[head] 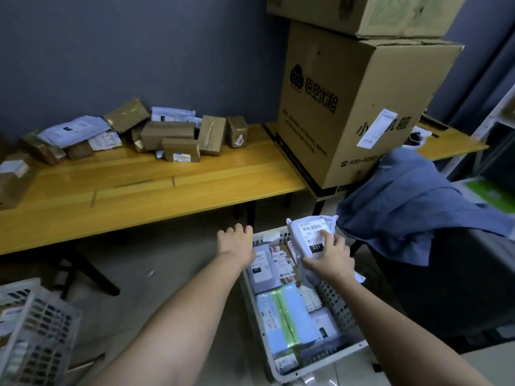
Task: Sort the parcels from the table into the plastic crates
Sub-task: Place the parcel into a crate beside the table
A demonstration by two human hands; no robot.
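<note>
From the head view, the right hand point(328, 254) grips a white mailer point(312, 238) by its lower part, thumb on the label, holding it upright over the far right corner of the crate point(278, 355) on the floor. It looks tilted that way so the "231" label can be read before it goes in; packets already lying in the crate show the same number, so this is probably the right crate. The left hand point(235, 242) holds nothing, fingers loosely bent over the crate's far left rim, perhaps to steady it. On the counter point(156, 190) beyond, a heap of brown boxes point(167, 135) and pale mailers waits at the far left, so much sorting remains. A second crate point(36, 324) sits near left. A big carton point(348, 107) stands at the counter's right end, with a blue cloth point(412, 201) draped below it.
</note>
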